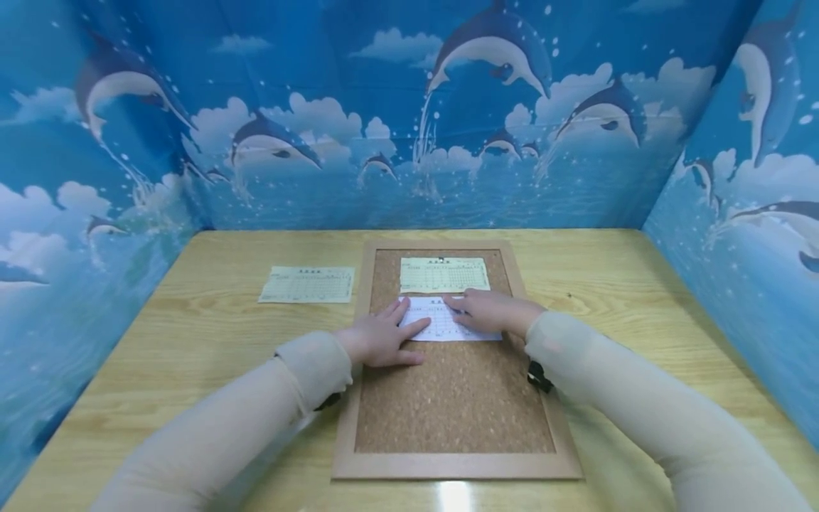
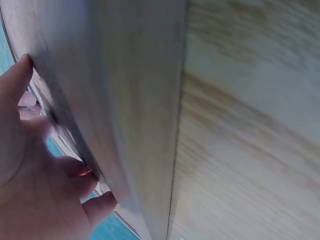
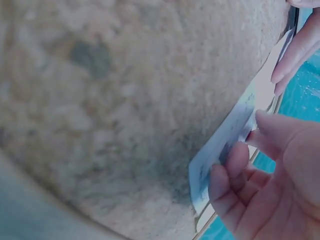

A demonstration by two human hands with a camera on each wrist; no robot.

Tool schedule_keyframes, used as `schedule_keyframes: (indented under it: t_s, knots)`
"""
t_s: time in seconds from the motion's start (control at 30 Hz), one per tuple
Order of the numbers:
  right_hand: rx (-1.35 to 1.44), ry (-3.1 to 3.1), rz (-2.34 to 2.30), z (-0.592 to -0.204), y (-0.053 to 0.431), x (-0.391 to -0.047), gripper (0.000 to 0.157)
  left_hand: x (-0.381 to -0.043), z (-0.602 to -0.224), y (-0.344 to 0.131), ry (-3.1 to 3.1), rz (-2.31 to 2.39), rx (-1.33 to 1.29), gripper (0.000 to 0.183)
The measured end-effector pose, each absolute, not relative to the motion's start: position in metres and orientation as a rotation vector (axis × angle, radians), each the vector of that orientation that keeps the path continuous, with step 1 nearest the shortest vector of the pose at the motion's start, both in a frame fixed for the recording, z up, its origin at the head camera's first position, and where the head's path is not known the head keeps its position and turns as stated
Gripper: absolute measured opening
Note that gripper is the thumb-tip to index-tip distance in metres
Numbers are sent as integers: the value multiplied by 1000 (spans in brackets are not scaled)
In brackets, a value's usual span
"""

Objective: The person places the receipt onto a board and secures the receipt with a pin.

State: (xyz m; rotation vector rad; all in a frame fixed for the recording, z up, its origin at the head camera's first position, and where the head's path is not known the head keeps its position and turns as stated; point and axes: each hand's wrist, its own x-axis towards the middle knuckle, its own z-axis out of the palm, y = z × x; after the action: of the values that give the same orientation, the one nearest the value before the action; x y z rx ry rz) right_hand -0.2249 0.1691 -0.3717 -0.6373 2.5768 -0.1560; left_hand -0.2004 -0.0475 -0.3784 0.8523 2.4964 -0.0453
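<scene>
A white printed form slip [image 1: 441,323] lies crosswise on a framed cork board [image 1: 454,398]. My left hand [image 1: 384,336] rests with spread fingers at the slip's left end, its thumb lower down on the cork. My right hand [image 1: 489,313] touches the slip's right half, the index finger reaching to its top edge. The right wrist view shows bent fingers [image 3: 237,160] against the white slip [image 3: 220,145], thumb apart from them. Just above lies a pale green form slip [image 1: 443,276], with a small dark spot at its top middle.
Left of the board, another pale green form slip [image 1: 307,284] lies on the wood-grain table [image 1: 211,341]. The board's wooden frame [image 1: 457,466] runs around the cork. Blue dolphin-print sheets [image 1: 416,178] stand around the back and sides.
</scene>
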Motion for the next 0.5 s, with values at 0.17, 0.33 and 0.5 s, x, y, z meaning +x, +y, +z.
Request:
schedule_keyframes:
  t_s: [0.17,0.33,0.5]
  knots:
    - [-590,2577,-216,-369,167,-230,41,-203,-379,-52,2485,6,875,70]
    - [-533,2569,-207,-366,160,-233,40,-204,-380,-56,2467,37,866,69]
    - [-529,2583,-217,-364,156,-238,38,-206,-382,-58,2466,44,870,69]
